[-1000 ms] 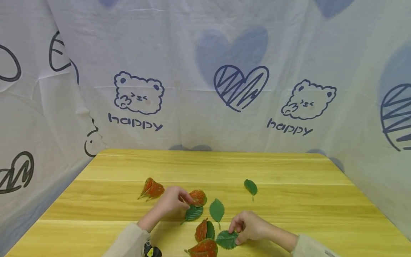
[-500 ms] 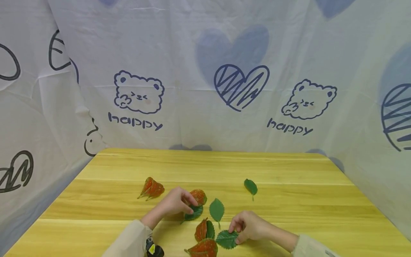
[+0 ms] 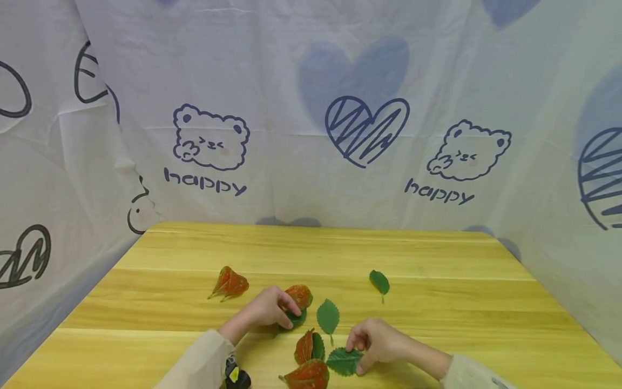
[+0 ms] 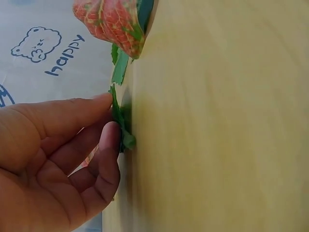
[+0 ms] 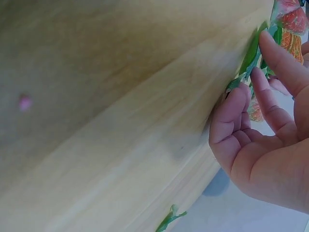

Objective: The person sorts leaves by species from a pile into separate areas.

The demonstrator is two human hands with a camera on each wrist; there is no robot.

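Note:
My left hand (image 3: pixel 267 309) is over a green leaf (image 3: pixel 297 322) with a toothed edge, its thumb and fingertips on the leaf and covering part of it. In the left wrist view this leaf (image 4: pixel 118 113) lies low at the tabletop, between finger and thumb. Just behind it is a red-orange leaf (image 3: pixel 299 296). My right hand (image 3: pixel 381 341) holds another green leaf (image 3: pixel 343 361) flat on the table, with a finger at its far edge and the thumb at its near right edge. The right wrist view shows the fingertips on that leaf (image 5: pixel 250 53).
Between the hands lies a single green leaf (image 3: pixel 328 316). Nearer are a red leaf over a green one (image 3: pixel 305 347) and a larger red leaf (image 3: pixel 308 375). Red leaves (image 3: pixel 230 283) lie at left, a green leaf (image 3: pixel 379 282) at back right. A printed cloth (image 3: pixel 291 178) hangs behind the wooden table (image 3: pixel 437 265).
My left hand has shifted slightly right and nearer, its fingers passing from the leaf's far left edge to over it. The right hand and its leaf stay almost still.

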